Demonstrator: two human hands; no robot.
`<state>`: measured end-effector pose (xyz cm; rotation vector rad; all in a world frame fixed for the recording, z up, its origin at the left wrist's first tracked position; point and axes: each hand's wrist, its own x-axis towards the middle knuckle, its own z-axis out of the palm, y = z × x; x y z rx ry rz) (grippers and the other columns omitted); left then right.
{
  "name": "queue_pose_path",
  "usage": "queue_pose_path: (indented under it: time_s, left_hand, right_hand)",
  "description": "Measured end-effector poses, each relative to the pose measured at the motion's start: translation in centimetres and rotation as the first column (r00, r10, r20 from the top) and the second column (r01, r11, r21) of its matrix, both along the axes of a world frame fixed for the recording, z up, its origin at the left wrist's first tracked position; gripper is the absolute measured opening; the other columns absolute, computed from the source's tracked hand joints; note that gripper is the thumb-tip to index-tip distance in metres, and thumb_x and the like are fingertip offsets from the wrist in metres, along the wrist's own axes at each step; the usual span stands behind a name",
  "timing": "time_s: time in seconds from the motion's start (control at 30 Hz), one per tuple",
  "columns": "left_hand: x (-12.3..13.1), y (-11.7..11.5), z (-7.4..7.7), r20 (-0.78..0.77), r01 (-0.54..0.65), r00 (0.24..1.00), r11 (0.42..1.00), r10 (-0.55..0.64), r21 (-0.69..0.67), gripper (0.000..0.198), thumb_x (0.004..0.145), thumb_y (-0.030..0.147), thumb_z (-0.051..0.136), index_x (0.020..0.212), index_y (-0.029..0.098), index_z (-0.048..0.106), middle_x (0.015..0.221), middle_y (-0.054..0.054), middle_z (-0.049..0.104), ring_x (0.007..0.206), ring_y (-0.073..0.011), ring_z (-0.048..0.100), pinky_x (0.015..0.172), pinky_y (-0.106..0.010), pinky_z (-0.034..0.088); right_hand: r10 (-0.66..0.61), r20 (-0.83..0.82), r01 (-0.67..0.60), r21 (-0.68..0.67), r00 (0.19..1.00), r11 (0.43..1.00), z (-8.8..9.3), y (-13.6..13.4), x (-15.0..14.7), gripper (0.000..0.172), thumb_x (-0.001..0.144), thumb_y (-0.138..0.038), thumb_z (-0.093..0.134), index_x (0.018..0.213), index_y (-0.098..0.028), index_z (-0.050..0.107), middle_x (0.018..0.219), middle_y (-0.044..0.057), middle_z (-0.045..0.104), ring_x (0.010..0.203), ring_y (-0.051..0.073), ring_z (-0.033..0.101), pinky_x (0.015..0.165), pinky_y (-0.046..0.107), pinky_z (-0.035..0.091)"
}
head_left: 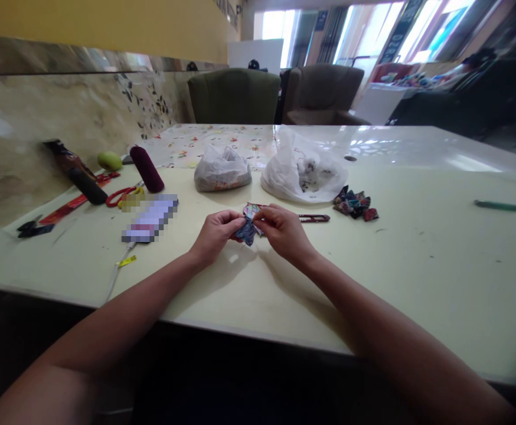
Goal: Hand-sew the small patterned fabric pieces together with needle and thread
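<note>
A small piece of patterned blue and red fabric (pixel 245 232) is held just above the table, between my two hands. My left hand (pixel 216 235) pinches its left side with thumb and forefinger. On its right side, my right hand (pixel 283 229) is closed at the fabric's upper edge, fingertips together; any needle or thread there is too small to make out. Behind the hands lies a flat multicoloured fabric piece (pixel 252 209), partly hidden. Dark red thread snips (pixel 314 218) rest right of my right hand. Further right sits a pile of folded fabric pieces (pixel 353 202).
Two white plastic bags (pixel 222 171) (pixel 304 174) stand behind the hands. At left are a phone (pixel 152 218) with a cable, red scissors (pixel 120 196), a maroon thread cone (pixel 146 169) and a bottle (pixel 68 160). A green tool (pixel 497 205) lies far right.
</note>
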<state>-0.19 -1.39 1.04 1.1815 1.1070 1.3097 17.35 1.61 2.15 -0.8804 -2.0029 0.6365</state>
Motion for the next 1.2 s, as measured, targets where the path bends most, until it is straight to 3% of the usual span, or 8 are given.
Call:
queue_pose_path:
  time_s: [0.17, 0.33, 0.5, 0.9, 1.2]
  left_hand:
    - [-0.2, 0.0, 0.1, 0.06, 0.044, 0.997, 0.997, -0.04, -0.065, 0.024, 0.071, 0.034, 0.077, 0.078, 0.012, 0.069, 0.069, -0.003, 0.066, 0.06, -0.0111, 0.059, 0.058, -0.024, 0.05]
    - [-0.3, 0.1, 0.0, 0.122, 0.09, 0.989, 0.992, -0.078, -0.091, 0.023, 0.071, 0.033, 0.078, 0.078, 0.013, 0.069, 0.068, -0.001, 0.064, 0.058, -0.0097, 0.057, 0.056, -0.022, 0.048]
    - [-0.3, 0.1, 0.0, 0.176, 0.114, 0.98, 0.988, -0.095, -0.101, 0.022, 0.072, 0.031, 0.078, 0.078, 0.013, 0.069, 0.065, 0.0, 0.062, 0.056, -0.0083, 0.055, 0.056, -0.021, 0.049]
    - [-0.3, 0.1, 0.2, 0.29, 0.177, 0.949, 0.969, -0.123, -0.17, 0.018, 0.073, 0.025, 0.077, 0.081, 0.011, 0.069, 0.072, -0.002, 0.066, 0.061, -0.0101, 0.061, 0.06, -0.022, 0.053]
    - [-0.4, 0.3, -0.2, 0.296, 0.205, 0.945, 0.954, -0.135, -0.219, 0.015, 0.073, 0.024, 0.076, 0.077, 0.012, 0.068, 0.068, -0.001, 0.064, 0.059, -0.0093, 0.059, 0.058, -0.022, 0.051]
  right_hand:
    - [0.05, -0.085, -0.061, -0.132, 0.995, 0.989, -0.3, 0.5, 0.1, 0.009, 0.083, -0.02, 0.061, 0.076, -0.017, 0.067, 0.075, 0.002, 0.059, 0.07, 0.014, 0.052, 0.067, 0.027, 0.039]
    - [0.1, -0.21, -0.161, -0.301, 0.973, 0.94, -0.7, 0.9, 0.2, 0.012, 0.08, -0.029, 0.065, 0.077, -0.017, 0.066, 0.066, 0.0, 0.057, 0.063, 0.012, 0.048, 0.06, 0.026, 0.037]
    - [0.113, -0.297, -0.227, -0.386, 0.948, 0.894, -0.7, 0.9, 0.3, 0.017, 0.076, -0.034, 0.069, 0.077, -0.017, 0.068, 0.067, 0.0, 0.058, 0.062, 0.011, 0.048, 0.058, 0.025, 0.037]
    - [0.124, -0.392, -0.299, -0.425, 0.912, 0.854, -0.9, 1.1, 0.2, 0.015, 0.073, -0.032, 0.073, 0.076, -0.018, 0.071, 0.071, 0.0, 0.062, 0.065, 0.011, 0.05, 0.059, 0.025, 0.038]
    - [0.136, -0.419, -0.309, -0.379, 0.898, 0.872, -2.0, 1.4, -0.3, 0.015, 0.074, -0.033, 0.072, 0.077, -0.019, 0.07, 0.074, 0.0, 0.062, 0.069, 0.012, 0.052, 0.063, 0.026, 0.041]
